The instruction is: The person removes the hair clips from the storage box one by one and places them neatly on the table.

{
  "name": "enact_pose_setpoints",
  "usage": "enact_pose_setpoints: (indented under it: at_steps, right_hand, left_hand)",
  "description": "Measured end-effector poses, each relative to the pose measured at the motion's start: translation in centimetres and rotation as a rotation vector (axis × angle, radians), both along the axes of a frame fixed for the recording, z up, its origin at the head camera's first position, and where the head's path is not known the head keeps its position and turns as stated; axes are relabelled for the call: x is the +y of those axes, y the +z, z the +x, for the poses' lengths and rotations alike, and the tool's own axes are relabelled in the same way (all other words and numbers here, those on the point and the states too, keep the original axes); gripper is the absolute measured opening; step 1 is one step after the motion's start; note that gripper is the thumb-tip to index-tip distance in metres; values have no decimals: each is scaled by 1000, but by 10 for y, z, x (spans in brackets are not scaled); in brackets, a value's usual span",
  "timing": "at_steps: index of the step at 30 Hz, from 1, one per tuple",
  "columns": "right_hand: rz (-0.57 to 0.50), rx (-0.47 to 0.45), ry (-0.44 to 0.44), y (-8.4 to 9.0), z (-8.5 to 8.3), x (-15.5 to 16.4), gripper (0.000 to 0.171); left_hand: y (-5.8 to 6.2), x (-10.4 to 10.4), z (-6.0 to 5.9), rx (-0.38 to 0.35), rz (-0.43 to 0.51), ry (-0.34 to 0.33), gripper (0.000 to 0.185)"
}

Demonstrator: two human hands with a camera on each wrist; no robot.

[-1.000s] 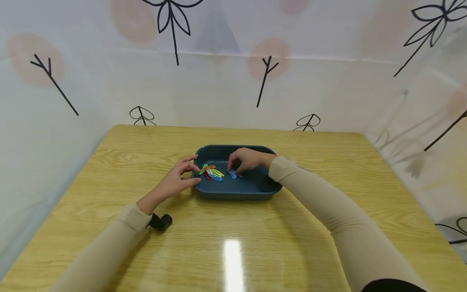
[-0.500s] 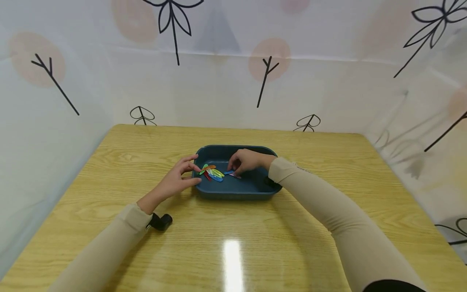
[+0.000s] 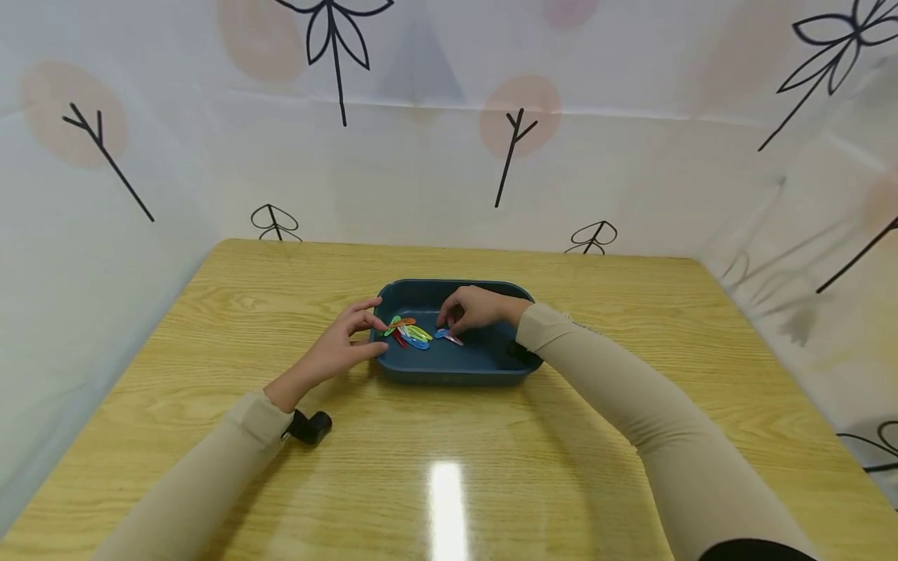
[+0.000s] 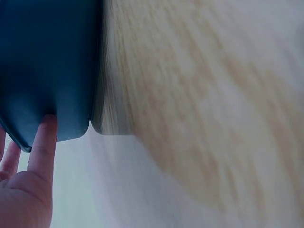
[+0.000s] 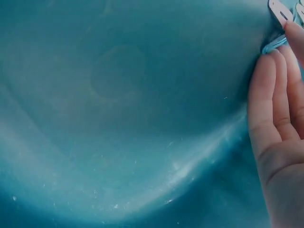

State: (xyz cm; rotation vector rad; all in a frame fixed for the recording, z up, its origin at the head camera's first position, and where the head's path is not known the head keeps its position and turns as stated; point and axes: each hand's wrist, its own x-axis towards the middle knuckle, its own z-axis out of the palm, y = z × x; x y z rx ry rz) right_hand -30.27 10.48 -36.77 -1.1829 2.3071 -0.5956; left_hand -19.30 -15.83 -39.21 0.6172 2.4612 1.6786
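Right hand (image 3: 477, 308) is down inside the blue tray (image 3: 456, 374), fingertips curled onto a light-blue hair clip (image 3: 441, 333) with a pink clip (image 3: 454, 340) just beside it, both lying on the tray floor near the middle. The right wrist view shows the fingers (image 5: 273, 104) pressed close together against the tray floor, a pale clip (image 5: 279, 10) at their tips; whether the thumb is actually pinching the blue clip, I cannot tell. Compared with 1 second ago, that blue clip has turned and slid a little toward the left pile, and the pink one now shows clear of the fingers, so the hand reads as nudging and sorting loose clips rather than lifting one. Left hand (image 3: 340, 343) has not budged: fingers loosely spread, thumb and forefinger braced against the tray's left wall, with 1 fingertip (image 4: 43, 137) touching the outer corner in the left wrist view. The bundle of coloured clips (image 3: 407, 330) sits at the tray's left end. The tray itself rests mid-way across the wooden table (image 3: 449, 483), toward its far edge.
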Motion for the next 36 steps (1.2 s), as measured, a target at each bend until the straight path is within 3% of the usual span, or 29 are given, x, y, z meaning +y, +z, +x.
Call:
enact_pose_setpoints:
  at_steps: [24,29,36]
  right_hand:
    - [41,-116,-20,3,5,1,23]
    - [4,-98,-13,6,5,3,23]
    - [-96,-133,-95,17,11,6,23]
  left_hand:
    - [2,0,2,6,-11,11,25]
    - [1,0,1,7,-14,17,24]
    - [0,1,1,14,-11,12,25]
